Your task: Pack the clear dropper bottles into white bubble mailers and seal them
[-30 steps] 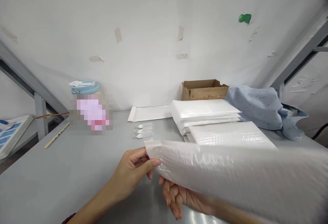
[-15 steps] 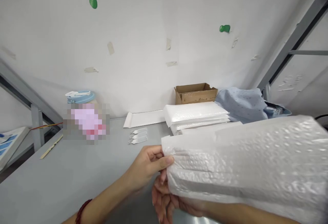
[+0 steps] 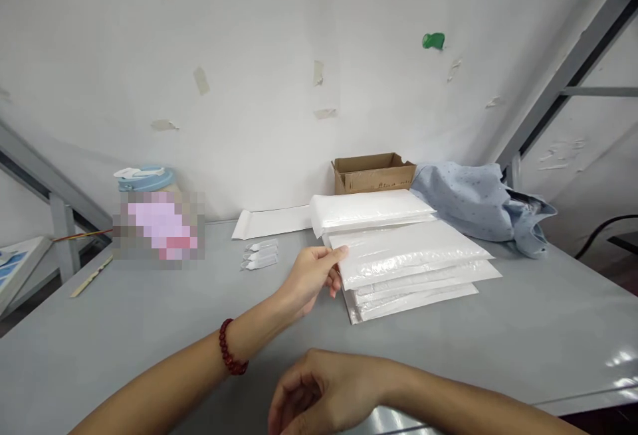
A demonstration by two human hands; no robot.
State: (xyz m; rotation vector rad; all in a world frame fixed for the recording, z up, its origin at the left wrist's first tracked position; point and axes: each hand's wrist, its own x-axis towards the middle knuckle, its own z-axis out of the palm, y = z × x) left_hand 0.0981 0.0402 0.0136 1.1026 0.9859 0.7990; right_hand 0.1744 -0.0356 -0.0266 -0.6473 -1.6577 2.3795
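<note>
My left hand (image 3: 315, 279) pinches the left edge of a white bubble mailer (image 3: 409, 252), thumb on top and fingers beneath. That mailer lies uppermost on the nearer part of a pile of similar padded mailers (image 3: 419, 302). Behind it, more white mailers (image 3: 371, 209) are stacked a little higher. Low in the view, my right hand (image 3: 329, 388) hovers by the table's front edge. Its fingers are loosely curled, with a gap to the thumb and nothing visible between them; the bottom of the picture cuts off part of this hand.
Several small clear tubes (image 3: 260, 256) lie left of the pile, before a flat white envelope (image 3: 272, 222). An open cardboard box (image 3: 373, 174) and light blue cloth (image 3: 458, 199) are at the back. A blue-lidded container (image 3: 144, 179) and a thin strip (image 3: 92, 277) are at left.
The bubble mailer held up across the right side now lies on the pile. My left hand remains on an edge there, while my right hand has come away toward the front edge.
</note>
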